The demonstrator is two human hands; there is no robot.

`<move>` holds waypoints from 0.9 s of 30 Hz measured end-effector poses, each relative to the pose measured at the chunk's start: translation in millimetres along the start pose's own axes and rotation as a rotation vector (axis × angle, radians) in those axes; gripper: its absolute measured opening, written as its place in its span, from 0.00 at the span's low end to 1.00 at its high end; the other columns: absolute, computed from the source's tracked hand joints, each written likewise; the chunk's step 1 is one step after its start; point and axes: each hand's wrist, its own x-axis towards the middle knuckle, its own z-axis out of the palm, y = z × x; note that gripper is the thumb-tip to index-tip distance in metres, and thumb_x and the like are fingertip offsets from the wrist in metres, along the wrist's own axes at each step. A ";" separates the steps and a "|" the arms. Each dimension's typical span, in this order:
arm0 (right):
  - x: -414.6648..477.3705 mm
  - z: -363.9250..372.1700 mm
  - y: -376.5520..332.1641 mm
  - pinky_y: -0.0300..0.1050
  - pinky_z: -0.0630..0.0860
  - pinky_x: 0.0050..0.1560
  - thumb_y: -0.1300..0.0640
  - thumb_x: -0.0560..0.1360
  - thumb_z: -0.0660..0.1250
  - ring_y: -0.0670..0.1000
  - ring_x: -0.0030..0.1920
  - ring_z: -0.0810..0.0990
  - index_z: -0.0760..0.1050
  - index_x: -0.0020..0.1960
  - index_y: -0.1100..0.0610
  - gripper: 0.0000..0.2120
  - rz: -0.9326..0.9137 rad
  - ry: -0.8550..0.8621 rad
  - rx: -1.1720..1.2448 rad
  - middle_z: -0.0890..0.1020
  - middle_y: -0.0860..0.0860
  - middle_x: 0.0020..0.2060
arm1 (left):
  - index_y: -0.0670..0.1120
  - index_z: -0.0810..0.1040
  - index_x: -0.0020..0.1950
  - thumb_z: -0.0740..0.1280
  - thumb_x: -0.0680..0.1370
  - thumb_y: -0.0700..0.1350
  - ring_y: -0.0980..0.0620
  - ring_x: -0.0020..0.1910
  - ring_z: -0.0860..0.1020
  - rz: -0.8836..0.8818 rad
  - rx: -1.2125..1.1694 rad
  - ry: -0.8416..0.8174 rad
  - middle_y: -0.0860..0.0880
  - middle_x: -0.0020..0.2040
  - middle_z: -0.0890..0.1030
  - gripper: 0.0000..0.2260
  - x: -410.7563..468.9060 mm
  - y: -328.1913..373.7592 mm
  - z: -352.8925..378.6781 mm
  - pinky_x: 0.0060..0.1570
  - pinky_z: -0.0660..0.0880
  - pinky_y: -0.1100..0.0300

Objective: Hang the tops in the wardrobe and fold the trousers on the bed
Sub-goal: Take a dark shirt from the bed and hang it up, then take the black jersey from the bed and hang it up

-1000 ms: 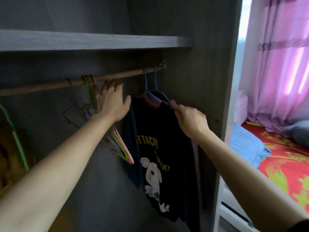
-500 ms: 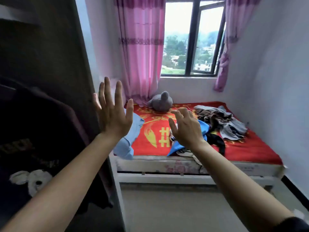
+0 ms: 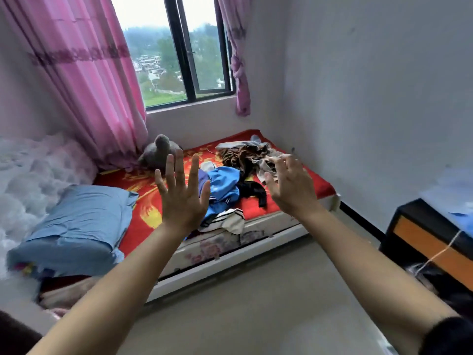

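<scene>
A heap of clothes lies on the red bed cover [image 3: 317,183]. In it I see a blue top [image 3: 224,183], a white garment with dark stripes [image 3: 227,221] hanging over the bed's edge, a black piece [image 3: 252,189] and brown and grey garments [image 3: 243,155] further back. My left hand [image 3: 183,198] is raised in the air in front of the heap, fingers straight and spread, holding nothing. My right hand [image 3: 290,185] hovers beside it with loosely curled fingers, also empty. The wardrobe is out of view.
A blue pillow [image 3: 76,226] lies at the bed's left end and a grey soft toy [image 3: 160,152] sits by the pink curtain [image 3: 84,80]. A black and orange cabinet [image 3: 430,239] stands at the right. Bare floor [image 3: 256,303] stretches between me and the bed.
I have turned from the wardrobe, where my right hand held a hung black top, to face the bed. Both hands are empty and stay raised; the view keeps swinging right.
</scene>
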 end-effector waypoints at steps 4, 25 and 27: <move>-6.3 2.4 55.3 0.54 0.75 0.56 0.50 0.79 0.62 0.58 0.59 0.75 0.71 0.66 0.58 0.18 0.111 -0.060 -0.027 0.74 0.57 0.61 | 0.47 0.55 0.80 0.51 0.81 0.59 0.40 0.79 0.48 0.030 -0.060 -0.098 0.41 0.81 0.48 0.30 13.2 48.2 46.9 0.73 0.49 0.34; -301.8 -160.0 132.6 0.49 0.77 0.51 0.48 0.80 0.61 0.54 0.57 0.76 0.68 0.70 0.55 0.21 1.108 -0.072 -0.703 0.72 0.53 0.62 | 0.48 0.50 0.81 0.49 0.81 0.61 0.40 0.79 0.50 0.839 -0.871 -0.476 0.41 0.81 0.47 0.31 -41.3 389.5 99.8 0.73 0.53 0.36; -345.9 -178.7 121.6 0.49 0.77 0.49 0.49 0.80 0.62 0.55 0.56 0.77 0.68 0.70 0.55 0.20 1.198 -0.089 -0.741 0.73 0.53 0.61 | 0.49 0.49 0.81 0.48 0.81 0.61 0.41 0.79 0.49 0.901 -0.918 -0.526 0.42 0.81 0.46 0.31 -75.0 420.3 84.3 0.74 0.52 0.37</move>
